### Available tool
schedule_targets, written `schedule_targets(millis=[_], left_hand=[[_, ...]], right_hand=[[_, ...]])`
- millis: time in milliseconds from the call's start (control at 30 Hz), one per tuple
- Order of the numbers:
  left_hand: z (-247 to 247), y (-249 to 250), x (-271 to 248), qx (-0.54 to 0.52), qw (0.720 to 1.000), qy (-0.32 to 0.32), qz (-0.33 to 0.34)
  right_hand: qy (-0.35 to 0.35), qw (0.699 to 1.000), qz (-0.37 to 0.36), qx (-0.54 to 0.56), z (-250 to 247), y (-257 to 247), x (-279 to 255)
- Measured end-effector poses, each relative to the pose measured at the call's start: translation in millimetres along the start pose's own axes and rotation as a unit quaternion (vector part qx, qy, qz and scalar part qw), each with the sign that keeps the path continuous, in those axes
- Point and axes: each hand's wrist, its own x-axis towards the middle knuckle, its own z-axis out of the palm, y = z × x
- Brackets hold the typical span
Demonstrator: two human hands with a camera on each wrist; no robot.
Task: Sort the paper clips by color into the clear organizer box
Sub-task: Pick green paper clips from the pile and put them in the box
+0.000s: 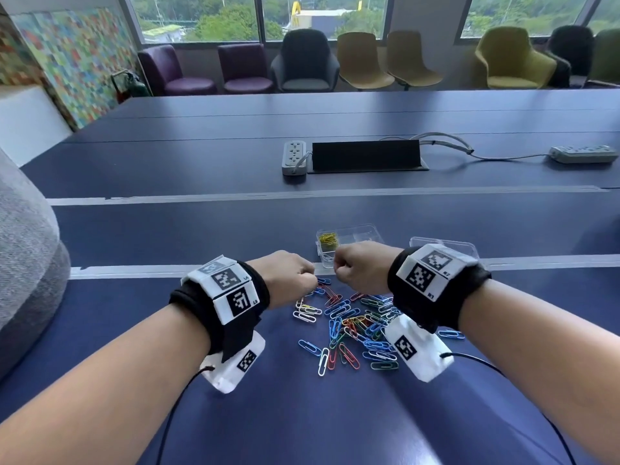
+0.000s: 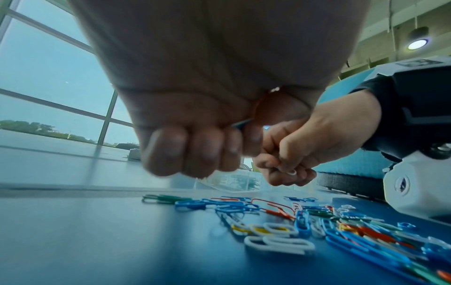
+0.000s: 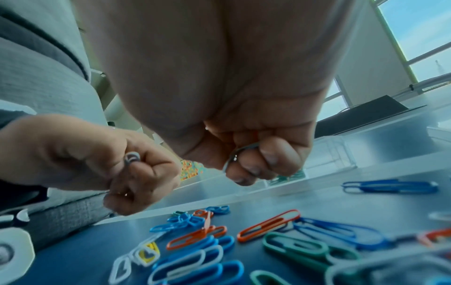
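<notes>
My left hand [image 1: 288,276] and right hand [image 1: 359,266] are both curled up, each pinching paper clips. The pile of paper clips [image 1: 352,327] is blue, red, green and white, lying flat on the table [image 1: 134,313], pointing every way. The clear organizer box [image 1: 349,239], just past my hands, holds yellow clips [image 1: 328,238].

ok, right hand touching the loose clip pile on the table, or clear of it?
Apart. The right wrist view shows the right hand raised, with bare table between its curled fingers and the clip pile. It grips only a clip of its own.
</notes>
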Motion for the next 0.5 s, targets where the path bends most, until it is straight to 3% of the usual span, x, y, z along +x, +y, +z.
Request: schedule_targets(millis=[167, 500], left_hand=[[-0.4, -11.7, -4.1, 0.02, 0.999, 0.045, 0.02], [0.5, -24.2, -6.0, 0.068, 0.996, 0.026, 0.046]], right_hand=[[-0.007, 0.998, -0.044, -0.036, 10.8, -11.0, 1.9], [-0.002, 0.991, -0.103, -0.085, 22.7, -30.3, -0.2]])
